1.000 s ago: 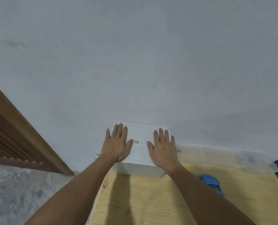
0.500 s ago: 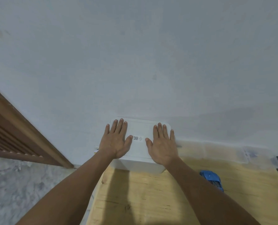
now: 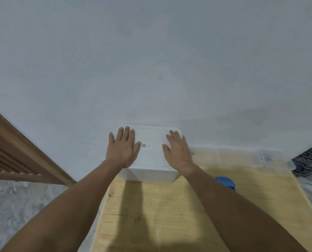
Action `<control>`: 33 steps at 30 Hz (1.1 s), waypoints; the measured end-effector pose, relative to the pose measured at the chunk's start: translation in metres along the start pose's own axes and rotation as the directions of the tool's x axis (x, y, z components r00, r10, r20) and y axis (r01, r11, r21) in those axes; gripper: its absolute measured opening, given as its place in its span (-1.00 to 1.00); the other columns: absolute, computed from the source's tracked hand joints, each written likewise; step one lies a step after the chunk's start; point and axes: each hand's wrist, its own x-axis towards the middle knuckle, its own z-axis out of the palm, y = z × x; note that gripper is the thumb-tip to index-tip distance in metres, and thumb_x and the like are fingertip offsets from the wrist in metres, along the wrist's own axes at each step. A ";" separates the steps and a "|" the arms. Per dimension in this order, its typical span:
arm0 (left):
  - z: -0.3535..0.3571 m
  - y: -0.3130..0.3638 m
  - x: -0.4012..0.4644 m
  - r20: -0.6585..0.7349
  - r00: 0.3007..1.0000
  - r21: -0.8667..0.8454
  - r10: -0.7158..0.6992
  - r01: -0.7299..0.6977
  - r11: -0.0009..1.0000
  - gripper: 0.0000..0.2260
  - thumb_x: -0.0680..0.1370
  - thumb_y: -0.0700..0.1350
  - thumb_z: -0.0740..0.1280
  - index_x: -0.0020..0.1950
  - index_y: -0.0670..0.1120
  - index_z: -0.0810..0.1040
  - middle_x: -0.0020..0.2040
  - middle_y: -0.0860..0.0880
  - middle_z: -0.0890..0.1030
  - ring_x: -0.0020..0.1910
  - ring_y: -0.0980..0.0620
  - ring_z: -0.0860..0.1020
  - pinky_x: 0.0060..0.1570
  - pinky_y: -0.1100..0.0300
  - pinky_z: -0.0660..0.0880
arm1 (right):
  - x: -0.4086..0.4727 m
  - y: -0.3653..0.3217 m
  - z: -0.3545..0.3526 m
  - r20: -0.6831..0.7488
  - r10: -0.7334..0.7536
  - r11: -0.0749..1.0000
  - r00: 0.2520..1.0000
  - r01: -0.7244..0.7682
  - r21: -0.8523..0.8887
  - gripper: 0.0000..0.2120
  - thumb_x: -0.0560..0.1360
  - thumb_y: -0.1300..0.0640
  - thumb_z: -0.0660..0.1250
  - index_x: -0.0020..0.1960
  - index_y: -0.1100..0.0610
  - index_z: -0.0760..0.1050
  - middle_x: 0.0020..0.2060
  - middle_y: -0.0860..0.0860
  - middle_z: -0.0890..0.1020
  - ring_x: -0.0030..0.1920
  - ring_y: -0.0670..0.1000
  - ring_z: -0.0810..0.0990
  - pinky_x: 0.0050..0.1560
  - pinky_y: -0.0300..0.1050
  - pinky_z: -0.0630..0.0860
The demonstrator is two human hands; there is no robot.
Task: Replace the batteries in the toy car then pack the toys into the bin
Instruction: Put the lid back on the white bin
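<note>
A white lidded bin (image 3: 151, 171) stands against the wall at the far edge of a wooden board (image 3: 169, 215). My left hand (image 3: 123, 149) lies flat on the left half of its lid, fingers straight. My right hand (image 3: 178, 151) lies flat on the lid's right half, fingers straight and slightly blurred. A small QR label (image 3: 146, 146) shows on the lid between them. Part of a blue toy car (image 3: 225, 181) peeks out from behind my right forearm, on the board to the right of the bin.
A grey wall (image 3: 151, 60) fills the upper view. A brown slatted wooden frame (image 3: 11, 151) leans at the left over a marbled floor (image 3: 24, 206). Clear plastic sheeting (image 3: 242, 155) lies along the board's far right edge, beside dark patterned fabric (image 3: 309, 160).
My right hand has slid to the right across the lid, widening the gap between the hands. The view has shifted slightly; the left hand stays flat on the lid.
</note>
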 end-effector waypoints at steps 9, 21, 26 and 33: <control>0.016 0.085 -0.066 -0.493 0.809 -0.135 0.320 -0.435 0.890 -0.57 0.57 -0.04 0.12 0.30 -0.26 0.51 0.30 -0.23 0.53 0.36 -0.24 0.41 0.39 -0.22 0.22 | -0.074 0.097 -0.017 -0.281 0.318 0.946 0.906 -0.282 0.161 -0.67 0.47 0.14 0.33 0.17 0.31 0.53 0.10 0.20 0.61 0.17 0.25 0.55 0.17 0.03 0.45; 0.108 0.116 -0.137 0.326 0.896 -0.106 0.302 -0.283 0.953 -0.22 0.53 0.31 0.10 0.58 -0.10 -0.06 0.59 -0.19 -0.08 0.56 -0.22 -0.09 0.47 -0.22 -0.12 | -0.150 0.158 -0.012 0.206 0.679 0.731 0.705 -0.675 -0.099 -0.27 0.42 -0.01 0.33 0.50 -0.07 0.06 0.39 0.11 0.22 0.23 0.23 0.42 0.18 0.15 0.48; 0.113 0.120 -0.135 0.515 0.836 -0.075 0.190 -0.177 0.981 -0.10 0.49 0.39 0.09 0.57 -0.07 -0.27 0.53 -0.15 -0.40 0.50 -0.18 -0.39 0.39 -0.39 -0.22 | -0.160 0.162 -0.012 0.205 0.666 0.742 0.717 -0.664 -0.088 -0.28 0.45 0.06 0.34 0.51 -0.10 0.07 0.31 0.12 0.29 0.10 0.20 0.49 0.08 0.13 0.54; 0.108 0.122 -0.136 0.525 0.837 -0.057 0.155 -0.147 0.987 -0.10 0.49 0.41 0.09 0.57 -0.05 -0.29 0.53 -0.12 -0.40 0.51 -0.15 -0.39 0.42 -0.36 -0.19 | -0.184 0.132 0.003 0.156 0.585 0.807 0.796 -0.591 -0.009 -0.38 0.40 0.15 0.33 0.40 -0.07 0.23 0.24 0.10 0.35 0.00 0.17 0.54 -0.04 0.02 0.56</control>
